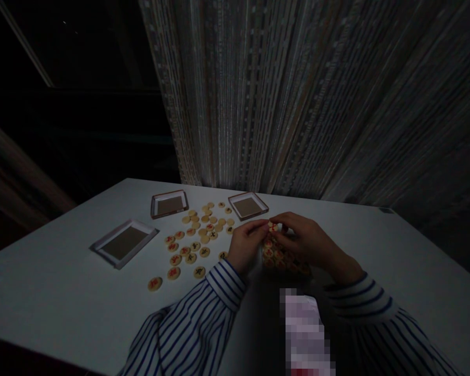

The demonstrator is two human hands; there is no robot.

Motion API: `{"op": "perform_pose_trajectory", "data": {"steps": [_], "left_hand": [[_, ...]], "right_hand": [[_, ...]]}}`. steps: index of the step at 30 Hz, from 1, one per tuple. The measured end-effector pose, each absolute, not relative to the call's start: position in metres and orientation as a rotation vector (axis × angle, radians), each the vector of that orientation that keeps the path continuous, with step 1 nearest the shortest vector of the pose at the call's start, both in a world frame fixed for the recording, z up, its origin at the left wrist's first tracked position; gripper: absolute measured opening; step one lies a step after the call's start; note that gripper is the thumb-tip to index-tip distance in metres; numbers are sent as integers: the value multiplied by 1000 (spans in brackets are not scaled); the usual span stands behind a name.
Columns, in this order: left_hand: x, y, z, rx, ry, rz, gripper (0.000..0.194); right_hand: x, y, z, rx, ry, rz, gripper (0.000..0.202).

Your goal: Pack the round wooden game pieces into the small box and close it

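My left hand (pixel 246 243) and my right hand (pixel 311 237) meet at a round wooden xiangqi piece (pixel 273 227) with a red character. The right thumb and fingers close round its right side, while the left fingertips pinch at its left edge. Beneath them, rows of xiangqi pieces (pixel 280 256) lie packed in a box (pixel 288 275) whose walls are dim and partly covered by my hands. To the left of my left hand, many loose xiangqi pieces (pixel 190 258) lie scattered, some showing red or black characters and others blank side up.
Three shallow framed trays or lids stand on the white table (pixel 62 282): one at left (pixel 149 230), one at the back (pixel 153 208) and one behind my hands (pixel 265 210). A string curtain (pixel 235 94) hangs behind the table. A pixelated pale patch (pixel 307 334) is at the front.
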State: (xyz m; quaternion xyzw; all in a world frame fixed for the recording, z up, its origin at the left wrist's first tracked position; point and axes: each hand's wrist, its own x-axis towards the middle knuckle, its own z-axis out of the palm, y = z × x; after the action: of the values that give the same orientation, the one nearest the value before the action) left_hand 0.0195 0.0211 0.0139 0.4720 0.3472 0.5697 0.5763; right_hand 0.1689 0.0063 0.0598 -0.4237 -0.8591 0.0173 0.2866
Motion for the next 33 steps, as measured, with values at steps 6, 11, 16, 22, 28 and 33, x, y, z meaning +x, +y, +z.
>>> {"op": "perform_pose_trajectory", "data": {"steps": [6,11,16,22,28,33], "left_hand": [[21,23,7,1087,829,1309,19],[25,22,4,1108,902,1308,18],[26,21,0,1202,1031,1333,15],[24,25,-12,1349,1160,1328,20],[23,26,-22,1340,1152,1270,20],[24,23,-32,1465,1119,1208,29]], "right_hand": [[170,11,59,-1167,-2350,32,20],[172,16,60,-1204,-2381,17,21],[175,24,65,-1245,-2372,-26,26],[175,34,73,-1304,-2349,-25,27],[177,40,68,-1385,-2385,10,27],[184,41,65,-1495,-2491,37,25]]}}
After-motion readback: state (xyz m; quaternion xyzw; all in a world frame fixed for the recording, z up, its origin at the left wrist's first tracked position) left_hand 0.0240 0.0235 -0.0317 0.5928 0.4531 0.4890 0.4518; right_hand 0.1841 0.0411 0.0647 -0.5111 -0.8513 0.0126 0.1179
